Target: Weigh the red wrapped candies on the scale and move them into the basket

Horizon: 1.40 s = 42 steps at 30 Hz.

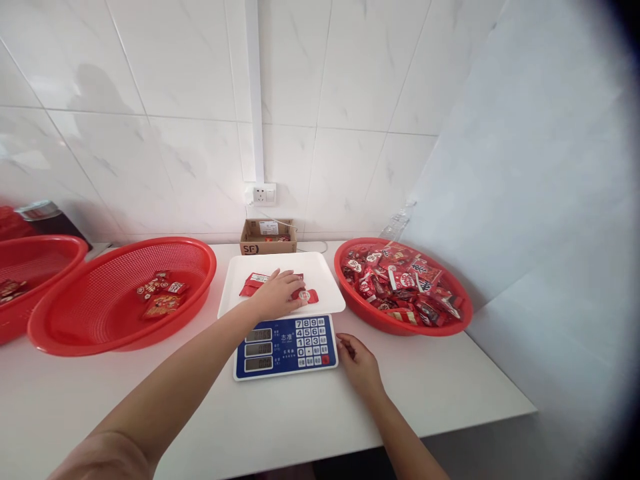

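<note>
A blue electronic scale (285, 347) with a white weighing tray (323, 267) stands in the middle of the white table. Several red snack packets (253, 283) lie on the tray. My left hand (278, 294) rests on top of them, fingers curled over a packet (309, 296) near the tray's front edge. My right hand (358, 361) lies on the table beside the scale's right side, fingers loosely curled, nothing visible in them.
A red basket (453, 319) full of red packets sits at the right. A large red basket (120, 303) with a few packets sits at the left, another red basket (30, 267) beyond it. A small cardboard box (267, 238) stands by the wall under a socket (262, 195).
</note>
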{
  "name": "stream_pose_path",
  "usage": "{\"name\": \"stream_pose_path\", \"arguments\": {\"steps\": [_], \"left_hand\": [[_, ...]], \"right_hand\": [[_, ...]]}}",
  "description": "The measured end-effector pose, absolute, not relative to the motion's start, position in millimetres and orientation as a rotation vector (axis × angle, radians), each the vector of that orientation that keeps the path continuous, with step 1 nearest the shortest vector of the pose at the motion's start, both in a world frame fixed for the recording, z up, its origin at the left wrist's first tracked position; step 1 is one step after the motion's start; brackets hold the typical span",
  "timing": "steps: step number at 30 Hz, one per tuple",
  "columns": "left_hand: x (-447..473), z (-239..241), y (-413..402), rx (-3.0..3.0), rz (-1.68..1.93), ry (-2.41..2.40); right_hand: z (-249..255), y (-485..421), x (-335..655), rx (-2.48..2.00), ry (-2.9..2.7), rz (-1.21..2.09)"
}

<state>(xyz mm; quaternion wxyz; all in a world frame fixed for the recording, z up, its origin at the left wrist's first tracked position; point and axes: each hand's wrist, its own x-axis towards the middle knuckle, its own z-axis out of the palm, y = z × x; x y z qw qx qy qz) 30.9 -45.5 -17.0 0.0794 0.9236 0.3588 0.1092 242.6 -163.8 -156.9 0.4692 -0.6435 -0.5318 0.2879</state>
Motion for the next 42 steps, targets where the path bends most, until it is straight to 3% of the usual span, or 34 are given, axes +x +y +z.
{"name": "stream_pose_path", "arguments": {"steps": [5,12,14,22,42], "left_hand": [[13,-3,-62,2.635,0.562,1.146],[-44,-23,-126,1.813,1.570,1.513],[-60,-43,-140,1.557,1.667,1.651],[-91,-100,-153,1.163,1.375,1.675],[-87,-107,-151,1.248,1.238,1.725]], "right_hand": [[-156,-164,242,-1.571,-1.288,0.685],[-152,-164,241,-1.559,-1.298,0.677],[-154,-164,241,-1.563,-1.298,0.664],[-149,-164,240,-1.627,-1.315,0.670],[-135,-163,242,-1.590,-1.204,0.666]]}}
